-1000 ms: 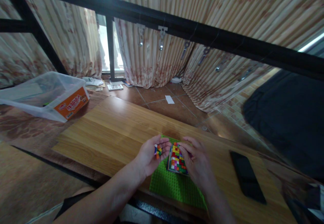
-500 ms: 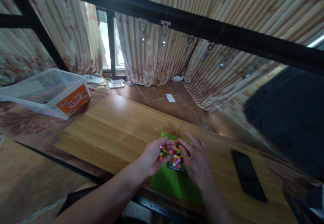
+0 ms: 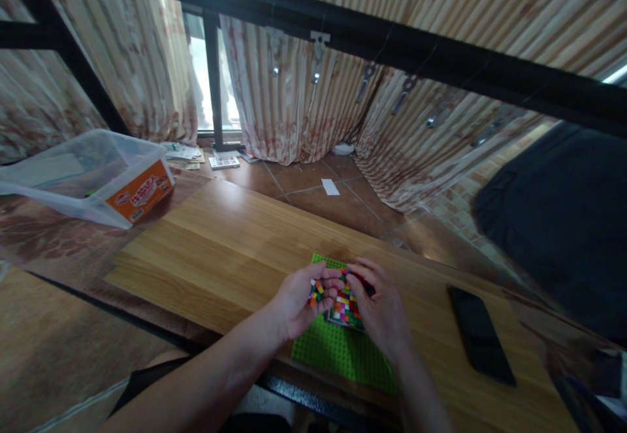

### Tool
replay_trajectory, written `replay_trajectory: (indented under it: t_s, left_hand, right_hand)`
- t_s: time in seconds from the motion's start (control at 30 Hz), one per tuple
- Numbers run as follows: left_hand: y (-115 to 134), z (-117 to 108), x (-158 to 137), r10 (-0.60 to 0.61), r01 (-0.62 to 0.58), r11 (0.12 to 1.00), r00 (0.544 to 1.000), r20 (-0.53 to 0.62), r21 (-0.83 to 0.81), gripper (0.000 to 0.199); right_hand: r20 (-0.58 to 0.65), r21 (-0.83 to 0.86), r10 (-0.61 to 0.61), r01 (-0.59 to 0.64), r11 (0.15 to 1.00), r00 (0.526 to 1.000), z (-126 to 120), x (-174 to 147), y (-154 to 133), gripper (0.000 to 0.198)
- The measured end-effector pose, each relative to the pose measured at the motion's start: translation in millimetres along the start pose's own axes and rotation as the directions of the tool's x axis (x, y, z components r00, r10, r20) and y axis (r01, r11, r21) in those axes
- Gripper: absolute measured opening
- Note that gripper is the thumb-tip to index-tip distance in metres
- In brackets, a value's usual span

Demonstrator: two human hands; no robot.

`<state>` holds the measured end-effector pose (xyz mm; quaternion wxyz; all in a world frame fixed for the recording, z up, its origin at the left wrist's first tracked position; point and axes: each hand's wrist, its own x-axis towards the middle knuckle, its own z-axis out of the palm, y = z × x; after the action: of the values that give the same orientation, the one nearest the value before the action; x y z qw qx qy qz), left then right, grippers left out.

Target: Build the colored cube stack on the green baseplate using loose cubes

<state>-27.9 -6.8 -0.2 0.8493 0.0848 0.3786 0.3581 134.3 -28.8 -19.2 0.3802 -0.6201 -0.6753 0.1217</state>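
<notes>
Cupped palm up, my left hand (image 3: 300, 299) holds several small toy building bricks (image 3: 316, 292) in orange, yellow, green and white. Just right of it, a block of many-coloured bricks (image 3: 345, 309) sits on a green studded baseplate (image 3: 337, 351). My right hand (image 3: 379, 299) is over the right side and far end of this block. Its thumb and fingers are bent together at the far end, near a pink and orange spot. What they pinch, if anything, is too small to make out, and the hand hides part of the block.
The baseplate lies on a wooden board (image 3: 220, 237). A black phone (image 3: 480, 335) rests on the right. A clear plastic bin (image 3: 98, 204) with an orange label stands at the left. A black metal bar (image 3: 343, 25) crosses above, before the curtains (image 3: 289, 100).
My right hand's fingers have shifted and curled slightly at the block's far end. My left hand keeps its place with the loose bricks. The view has moved very little.
</notes>
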Motion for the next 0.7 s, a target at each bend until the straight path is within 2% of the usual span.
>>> replay_trajectory:
  t_s: [0.1, 0.23, 0.43, 0.57, 0.7]
  left_hand:
    - [-0.4, -2.2, 1.2, 0.002, -0.002, 1.000, 1.000, 0.006, -0.004, 0.030]
    - [0.2, -2.8, 1.5, 0.013, -0.014, 1.000, 1.000, -0.022, -0.008, 0.028]
    - [-0.3, -1.6, 0.8, -0.007, 0.007, 1.000, 0.999, -0.038, -0.017, 0.026]
    - [-2.3, -2.7, 1.7, -0.017, 0.017, 0.999, 1.000, -0.010, -0.028, 0.025]
    - [-3.0, -2.2, 1.6, -0.013, 0.013, 1.000, 1.000, -0.013, -0.024, 0.025]
  right_hand:
    - [-0.027, 0.010, 0.001, 0.000, 1.000, 1.000, -1.2, -0.2, 0.2, 0.021]
    - [-0.029, -0.010, -0.079, 0.079, 0.997, 0.996, -1.9, -0.7, -0.8, 0.017]
    - [-0.018, -0.162, -0.179, 0.174, 0.971, 0.984, 1.1, -1.0, -2.4, 0.017]
    - [-0.040, -0.204, -0.210, 0.198, 0.959, 0.977, 2.4, -0.9, -1.3, 0.017]
    - [-0.062, -0.151, -0.175, 0.164, 0.975, 0.983, 2.7, -1.4, -2.7, 0.016]
